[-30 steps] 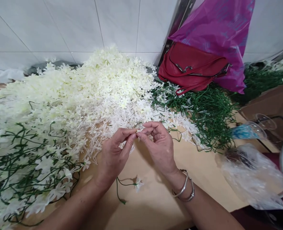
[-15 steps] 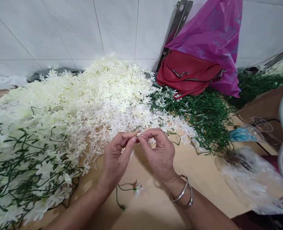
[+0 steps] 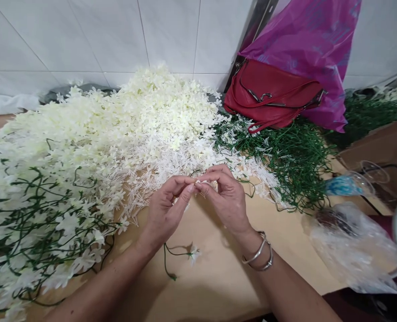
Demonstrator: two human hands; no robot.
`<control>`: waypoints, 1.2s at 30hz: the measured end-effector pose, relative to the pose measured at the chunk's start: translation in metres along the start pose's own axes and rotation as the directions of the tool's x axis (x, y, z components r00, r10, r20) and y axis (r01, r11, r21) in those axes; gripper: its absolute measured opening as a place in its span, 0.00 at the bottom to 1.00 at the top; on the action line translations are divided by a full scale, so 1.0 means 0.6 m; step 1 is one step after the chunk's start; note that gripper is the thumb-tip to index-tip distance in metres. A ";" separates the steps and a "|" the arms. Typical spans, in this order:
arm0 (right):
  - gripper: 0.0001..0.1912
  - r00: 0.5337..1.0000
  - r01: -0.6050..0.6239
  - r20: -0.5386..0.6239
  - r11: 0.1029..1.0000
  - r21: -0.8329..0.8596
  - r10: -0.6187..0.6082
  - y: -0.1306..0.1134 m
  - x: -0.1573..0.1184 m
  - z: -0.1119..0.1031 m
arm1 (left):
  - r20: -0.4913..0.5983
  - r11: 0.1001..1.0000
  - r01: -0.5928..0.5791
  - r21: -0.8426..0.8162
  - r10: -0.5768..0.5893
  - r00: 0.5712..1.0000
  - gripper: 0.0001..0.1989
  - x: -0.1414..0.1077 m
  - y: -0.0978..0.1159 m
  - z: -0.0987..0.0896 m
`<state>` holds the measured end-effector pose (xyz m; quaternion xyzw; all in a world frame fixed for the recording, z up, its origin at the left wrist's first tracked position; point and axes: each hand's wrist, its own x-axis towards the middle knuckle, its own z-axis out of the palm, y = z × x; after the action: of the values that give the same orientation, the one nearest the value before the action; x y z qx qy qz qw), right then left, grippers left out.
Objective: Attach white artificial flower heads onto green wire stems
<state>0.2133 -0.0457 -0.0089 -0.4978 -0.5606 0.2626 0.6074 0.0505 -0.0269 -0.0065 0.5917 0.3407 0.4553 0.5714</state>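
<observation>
Two bare hands pinch a tiny pale piece (image 3: 197, 182).

tiled room, perhaps workshop, table (image 3: 225, 286) heaped with blossoms (image 3: 117, 120) (artificial-looking)

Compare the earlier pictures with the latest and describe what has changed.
The right hand's index finger has moved down toward its thumb, closing in on the small white piece. The left hand keeps its pinch; nothing was visibly let go. The loose flower sprig, white flower heap and red bag stayed put.
</observation>
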 end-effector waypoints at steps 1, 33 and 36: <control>0.05 1.000 0.001 -0.012 1.000 0.010 -0.001 0.003 0.002 -0.001 | 0.011 1.000 0.004 0.005 -0.004 1.000 0.07 0.001 0.002 0.000; 0.12 0.889 -0.427 0.309 0.857 0.288 0.339 0.026 -0.001 0.003 | 0.042 0.984 0.136 0.112 -0.142 0.989 0.11 -0.070 0.005 -0.066; 0.13 0.835 -0.491 0.429 0.819 0.297 0.345 0.027 -0.002 0.001 | -0.090 0.981 0.193 0.004 -0.192 0.977 0.14 -0.067 -0.016 -0.059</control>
<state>0.2162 -0.0407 -0.0240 -0.4212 -0.4710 0.5844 0.5091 0.0048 -0.0501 -0.0243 0.5389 0.4244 0.4216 0.5931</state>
